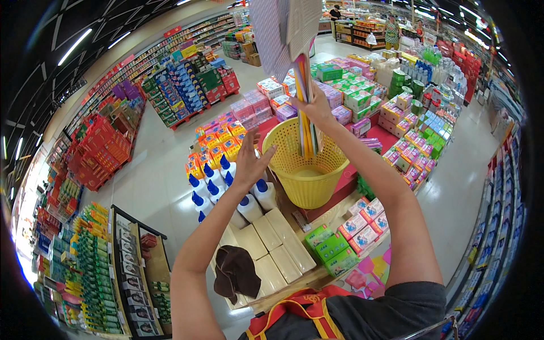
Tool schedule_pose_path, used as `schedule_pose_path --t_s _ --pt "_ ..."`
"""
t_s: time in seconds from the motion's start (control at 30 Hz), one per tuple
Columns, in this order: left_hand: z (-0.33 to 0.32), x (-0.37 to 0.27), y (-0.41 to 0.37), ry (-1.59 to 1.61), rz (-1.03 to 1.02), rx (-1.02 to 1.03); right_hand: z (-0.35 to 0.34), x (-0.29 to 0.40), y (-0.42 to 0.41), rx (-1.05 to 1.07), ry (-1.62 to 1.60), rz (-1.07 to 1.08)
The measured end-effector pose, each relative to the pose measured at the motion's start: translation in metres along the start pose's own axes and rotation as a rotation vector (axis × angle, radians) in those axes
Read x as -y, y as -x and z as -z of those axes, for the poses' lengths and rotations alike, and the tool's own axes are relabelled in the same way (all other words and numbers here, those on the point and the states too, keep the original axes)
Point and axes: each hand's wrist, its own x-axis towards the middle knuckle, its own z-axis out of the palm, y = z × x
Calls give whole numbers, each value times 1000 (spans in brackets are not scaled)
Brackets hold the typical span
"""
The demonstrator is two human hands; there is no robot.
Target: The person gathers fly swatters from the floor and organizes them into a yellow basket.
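My right hand (316, 108) grips a bundle of long-handled flat items (304, 38), which may be fly swatters. Their broad, textured, pale heads point up, while the yellow, pink and white handles reach down into a yellow perforated plastic basket (308, 187). I see the basket's bottom through its open top, below the handle ends. To the left of the rim, my left hand (250, 163) is raised with its fingers apart and nothing in it. Under that hand stand white bottles (265, 195) with blue spouted caps. Whether the handles touch the basket's bottom is unclear.
Cream packs (263, 231) carry a dark brown cloth (237, 272) close to me. Green boxes (331, 246) and orange packs (225, 138) flank the basket. Beyond it are stacked pink and green cartons (357, 95). A bottle rack (100, 272) stands left; people are far off.
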Motion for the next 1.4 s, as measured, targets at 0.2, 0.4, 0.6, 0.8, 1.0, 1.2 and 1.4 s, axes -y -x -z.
schedule_pose_path --t_s 0.2,0.4,0.6,0.8,1.0,1.2,1.4 --pt "-20 10 -23 -3 -58 -12 -10 -39 25 126 -19 -236" --pt "-62 52 -41 422 110 43 -32 -71 54 163 -158 -244" --pt "-84 54 -44 345 112 179 -31 -91 56 244 11 -192" --pt "-98 59 -47 442 327 123 -22 -82 52 330 364 -252" --pt "-100 67 -53 425 348 162 -15 -97 57 368 403 -195" --pt "-96 102 -51 9 311 89 3 -84 45 336 660 -348" --pt "-86 137 -43 -342 226 128 16 -97 40 289 669 -364"
